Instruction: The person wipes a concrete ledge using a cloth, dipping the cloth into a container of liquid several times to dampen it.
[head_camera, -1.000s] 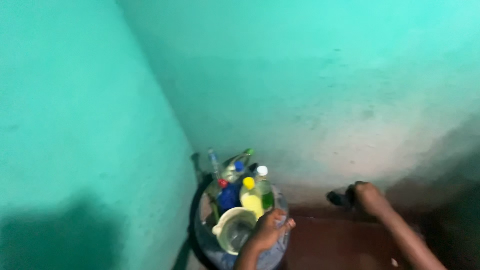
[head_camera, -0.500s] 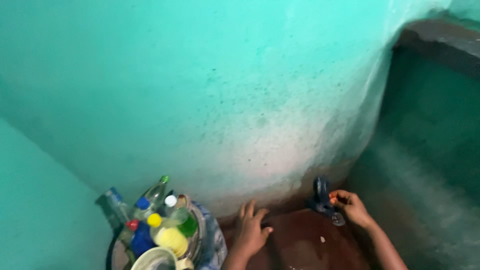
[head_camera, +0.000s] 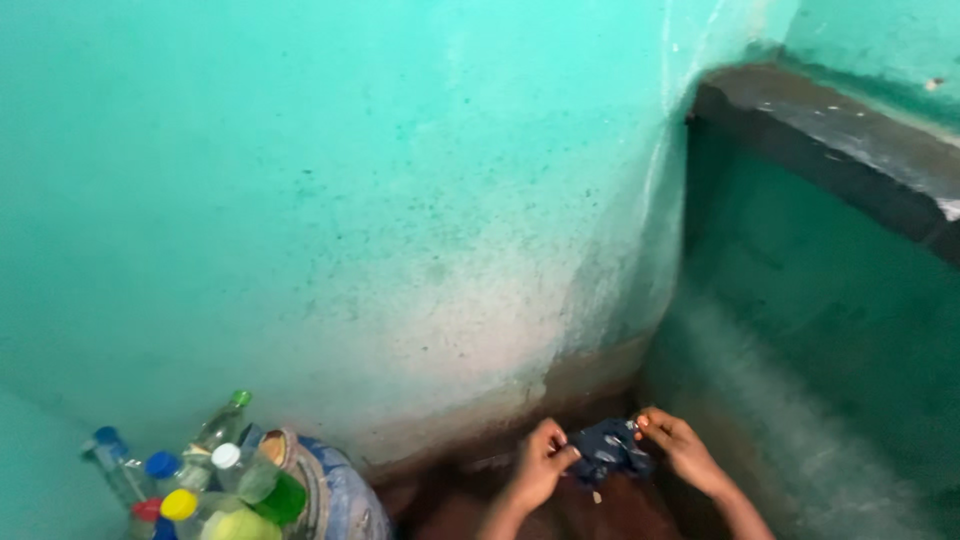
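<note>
Against turquoise wall (head_camera: 350, 200), blue tub (head_camera: 335, 495) holds capped bottles (head_camera: 215, 470); hands grip dark cloth (head_camera: 608, 450).

Left hand (head_camera: 541, 462) and right hand (head_camera: 676, 447) pinching a dark blue cloth (head_camera: 610, 451) between them, low against a turquoise wall (head_camera: 400, 200). Bottles (head_camera: 215, 470) with coloured caps crowded in a container (head_camera: 335, 495) at lower left. Dark ledge (head_camera: 830, 150) at upper right.

That dark blue cloth (head_camera: 608, 452) is a small crumpled scrap with pale specks on it — bunched up and pinched at both ends, left hand (head_camera: 540, 466) on one side, right hand (head_camera: 682, 448) on the other. It sags a little between the two grips — something small and pale dangles under it.
</note>
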